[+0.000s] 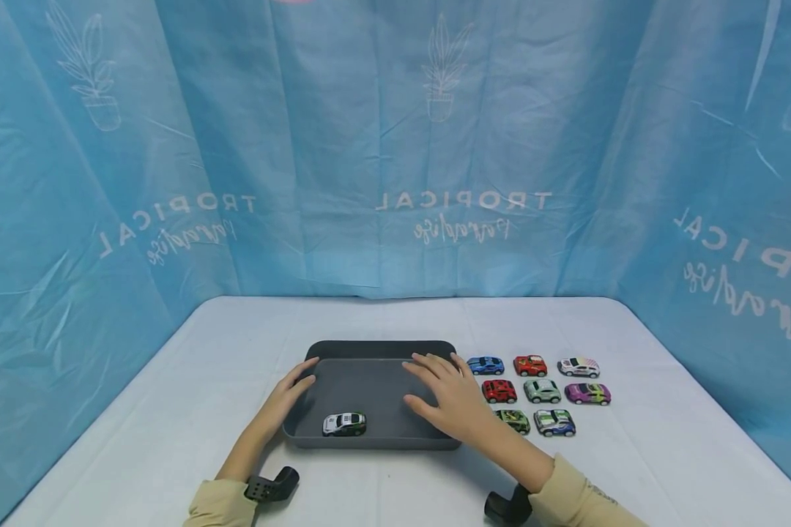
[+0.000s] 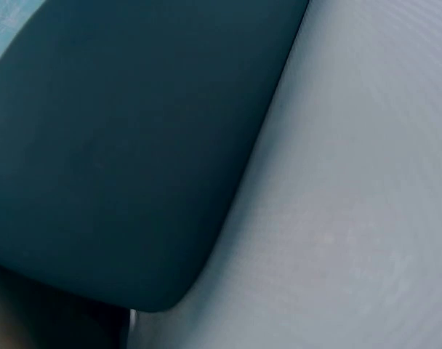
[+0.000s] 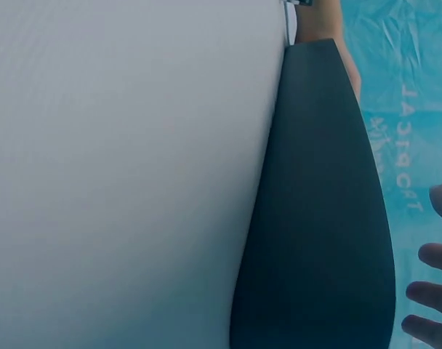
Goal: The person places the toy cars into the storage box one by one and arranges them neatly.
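Observation:
A dark grey tray (image 1: 385, 388) lies on the table, its outer wall filling much of both wrist views. Inside it, near the front left, sits a white and dark green toy car (image 1: 344, 424). My left hand (image 1: 282, 401) rests at the tray's left rim, fingers loosely extended over the edge. Over the tray's right side, my right hand (image 1: 450, 395) has its fingers spread and nothing in them; the fingers (image 3: 428, 294) also show at the edge of the right wrist view. Its wrist partly covers a green patterned toy car (image 1: 514, 421).
Several other toy cars stand in rows right of the tray, including a blue car (image 1: 485, 365), a purple car (image 1: 588, 394) and a pale green car (image 1: 542, 390). A white cloth (image 1: 237, 351) covers the table. Blue printed curtains (image 1: 343, 146) hang behind and at both sides.

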A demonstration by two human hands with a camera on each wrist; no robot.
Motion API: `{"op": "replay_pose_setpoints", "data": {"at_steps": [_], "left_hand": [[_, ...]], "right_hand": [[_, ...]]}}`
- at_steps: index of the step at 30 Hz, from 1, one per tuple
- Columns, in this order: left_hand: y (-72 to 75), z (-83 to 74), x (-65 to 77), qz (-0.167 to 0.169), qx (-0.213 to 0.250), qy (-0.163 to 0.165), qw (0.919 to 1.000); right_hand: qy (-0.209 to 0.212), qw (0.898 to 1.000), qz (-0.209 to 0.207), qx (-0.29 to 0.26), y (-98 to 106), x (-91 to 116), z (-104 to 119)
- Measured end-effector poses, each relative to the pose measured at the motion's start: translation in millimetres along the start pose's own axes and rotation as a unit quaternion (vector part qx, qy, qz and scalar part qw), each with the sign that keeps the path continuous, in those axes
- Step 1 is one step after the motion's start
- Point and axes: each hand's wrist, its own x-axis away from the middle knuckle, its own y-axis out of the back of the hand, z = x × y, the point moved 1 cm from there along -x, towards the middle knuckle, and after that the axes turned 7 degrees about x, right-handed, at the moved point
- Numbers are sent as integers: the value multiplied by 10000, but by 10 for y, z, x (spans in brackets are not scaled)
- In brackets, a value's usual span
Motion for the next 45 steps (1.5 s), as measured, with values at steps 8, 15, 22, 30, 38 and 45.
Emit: {"op": "replay_pose_setpoints", "data": {"at_steps": [8,15,22,30,38,45], "left_hand": [[-11,1,11,-55,-70,31,10000],[-22,-19,19,-131,-154,87,9998],[-24,-11,6,-115,-126,73,9998],[-16,-17,11,-69,-111,53,9999],[-12,-16,12,-101,-134,81,9998],[-18,-18,22,-118,-194,62,9997]], "right_hand": [[-284,9994,-2,180,60,79,-158],[-550,9979,14,337,118,165,-288],[-765,9959,23,485,171,252,-447],[-875,9940,-124,646,229,379,-659],[-1008,9926,-212,649,293,501,-867],[-1184,9891,-162,855,361,602,-1011]]}}
